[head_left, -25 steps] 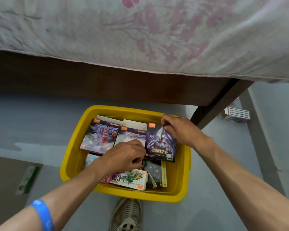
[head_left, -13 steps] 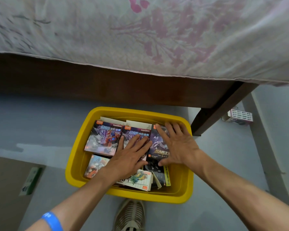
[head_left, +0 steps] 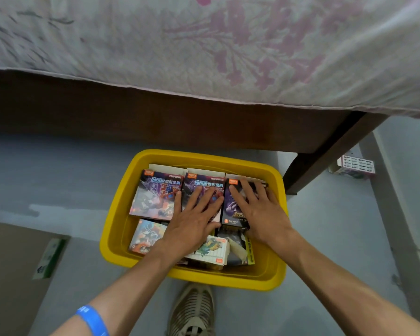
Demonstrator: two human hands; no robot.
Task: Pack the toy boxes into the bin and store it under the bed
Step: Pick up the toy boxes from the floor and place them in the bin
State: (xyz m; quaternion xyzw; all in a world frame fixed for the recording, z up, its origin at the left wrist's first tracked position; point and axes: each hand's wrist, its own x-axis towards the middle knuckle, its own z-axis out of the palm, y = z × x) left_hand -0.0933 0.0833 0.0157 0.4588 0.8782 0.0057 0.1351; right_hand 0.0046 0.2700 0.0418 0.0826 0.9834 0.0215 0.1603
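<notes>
Bed [head_left: 204, 44] with flowered cover spans the top; its dark wooden leg [head_left: 325, 154] stands just right of the bin. Yellow bin [head_left: 114, 214] sits on the floor before the bed, toy boxes [head_left: 155, 197] packed inside. Left hand [head_left: 192, 219] and right hand [head_left: 260, 212] press flat, fingers straight, gripping nothing. Shoe [head_left: 192, 309] touches the bin's near wall. Small box [head_left: 355, 164] lies beyond the leg.

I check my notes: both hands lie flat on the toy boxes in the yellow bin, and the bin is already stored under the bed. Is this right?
Not quite. In the head view the yellow bin stands on the floor in front of the bed, not under it. The left hand and right hand do lie flat on the toy boxes.
</notes>
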